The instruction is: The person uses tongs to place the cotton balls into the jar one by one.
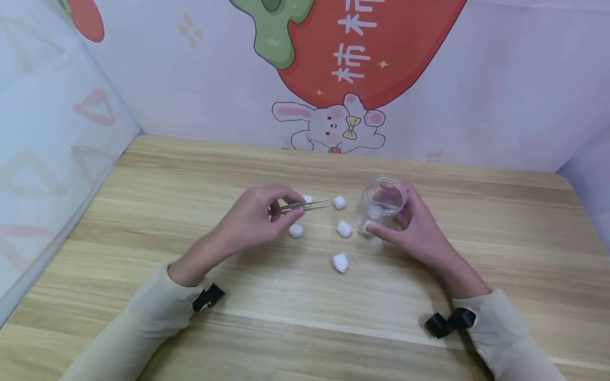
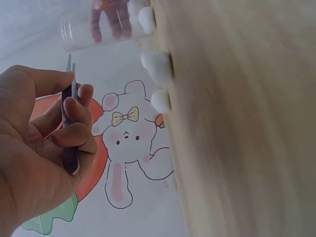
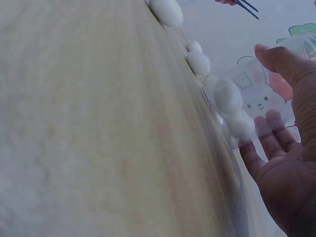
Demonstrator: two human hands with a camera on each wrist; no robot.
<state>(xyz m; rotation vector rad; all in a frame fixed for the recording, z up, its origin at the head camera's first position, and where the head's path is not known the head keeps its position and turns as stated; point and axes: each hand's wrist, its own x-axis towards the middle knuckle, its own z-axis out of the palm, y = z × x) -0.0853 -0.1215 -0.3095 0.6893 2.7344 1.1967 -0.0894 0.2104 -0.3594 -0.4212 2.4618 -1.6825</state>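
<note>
My left hand point(image 1: 254, 214) pinches metal tweezers point(image 1: 312, 206) between thumb and fingers. In the left wrist view, the slim tweezer tips point(image 2: 71, 63) stand slightly apart with nothing between them. From the head view, these tips overlap the edge of a cotton ball point(image 1: 339, 202). My right hand point(image 1: 416, 230) grips a clear jar point(image 1: 363, 207), thumb at the front and fingers behind. The jar is upright on the table, its mouth uncovered. White cotton balls point(image 3: 228, 96) lie at its bottom. Left of the jar are several loose ones, including a cotton ball point(image 1: 344, 229) and another nearer me point(image 1: 340, 263).
A wood-grain table point(image 1: 305, 328) carries everything. Behind it rises a pale printed backdrop point(image 1: 476, 106) with a rabbit and a red fruit. A white patterned sheet point(image 1: 47, 132) borders the left side. Black devices point(image 1: 209, 297) sit at both sleeve cuffs.
</note>
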